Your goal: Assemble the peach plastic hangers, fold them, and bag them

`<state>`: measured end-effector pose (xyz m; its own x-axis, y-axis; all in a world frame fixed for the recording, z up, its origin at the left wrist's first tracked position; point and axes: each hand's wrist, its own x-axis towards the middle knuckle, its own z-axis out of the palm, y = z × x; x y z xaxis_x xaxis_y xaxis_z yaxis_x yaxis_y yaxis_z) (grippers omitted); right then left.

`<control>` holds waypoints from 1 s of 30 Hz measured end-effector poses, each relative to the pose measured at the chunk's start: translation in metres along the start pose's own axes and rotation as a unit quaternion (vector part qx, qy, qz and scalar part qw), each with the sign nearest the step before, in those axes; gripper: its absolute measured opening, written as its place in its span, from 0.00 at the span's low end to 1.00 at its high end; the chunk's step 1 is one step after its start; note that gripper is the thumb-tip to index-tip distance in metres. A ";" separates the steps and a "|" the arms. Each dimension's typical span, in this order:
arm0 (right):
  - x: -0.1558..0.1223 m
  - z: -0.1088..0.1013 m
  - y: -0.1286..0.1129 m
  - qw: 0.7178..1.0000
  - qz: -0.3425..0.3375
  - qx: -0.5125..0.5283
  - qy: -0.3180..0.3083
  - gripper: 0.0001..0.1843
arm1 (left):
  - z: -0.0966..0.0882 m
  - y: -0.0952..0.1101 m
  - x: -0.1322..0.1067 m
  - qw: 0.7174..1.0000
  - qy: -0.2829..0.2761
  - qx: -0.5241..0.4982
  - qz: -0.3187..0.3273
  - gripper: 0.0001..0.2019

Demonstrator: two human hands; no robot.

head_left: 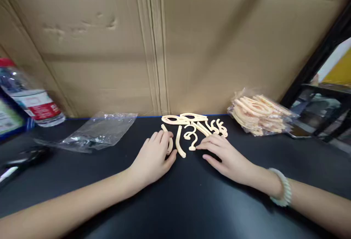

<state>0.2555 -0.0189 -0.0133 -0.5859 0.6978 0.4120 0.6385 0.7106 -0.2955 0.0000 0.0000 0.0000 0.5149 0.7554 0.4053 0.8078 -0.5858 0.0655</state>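
Currently, from afar, I see one curved strip (171,144) with its long axis pointing away, bowed rightward, partly hidden by the left hand (153,155), whose thumb and fingers stand narrowly about it, though I can't tell whether they grip. Right of that thumb lies another strip (178,144); the right hand (225,155) rests loosely spread, fingertip just beside a hook (192,146).

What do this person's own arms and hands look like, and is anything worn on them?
Both are human hands without gloves. The left hand and its wrist show no jewellery. Above the right hand sits a pale green, rounded, beaded-looking bracelet. No sleeves are visible.
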 end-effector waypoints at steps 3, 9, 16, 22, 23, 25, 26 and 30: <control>-0.001 0.000 0.000 1.000 -0.007 0.001 -0.002 0.11 | 0.002 -0.006 0.002 1.000 0.006 -0.001 0.006 0.07; -0.002 0.001 0.002 1.000 -0.016 0.009 0.002 0.12 | 0.005 -0.007 0.000 0.999 0.034 -0.008 0.028 0.10; -0.002 -0.001 0.001 1.000 -0.028 0.011 0.005 0.12 | 0.003 -0.006 0.002 0.983 0.074 -0.058 0.158 0.10; -0.001 -0.002 -0.001 0.999 -0.037 0.014 0.013 0.12 | -0.005 -0.001 0.000 0.967 0.053 -0.125 0.217 0.08; -0.001 -0.002 -0.001 0.999 -0.038 0.014 0.014 0.12 | -0.006 -0.001 0.000 0.967 0.055 -0.120 0.218 0.08; -0.001 -0.002 -0.001 0.999 -0.041 0.014 0.014 0.13 | -0.006 0.000 0.000 0.971 0.052 -0.108 0.207 0.08; -0.001 -0.002 -0.001 0.999 -0.042 0.014 0.015 0.13 | -0.006 -0.001 0.000 0.973 0.045 -0.107 0.198 0.08; -0.001 -0.002 -0.001 0.999 -0.046 0.010 0.021 0.12 | -0.001 -0.004 0.000 0.977 0.011 -0.124 0.172 0.09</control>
<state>0.2563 -0.0204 -0.0112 -0.6201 0.6254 0.4736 0.5724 0.7735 -0.2720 -0.0031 0.0023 0.0006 0.7345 0.4966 0.4624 0.4923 -0.8590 0.1406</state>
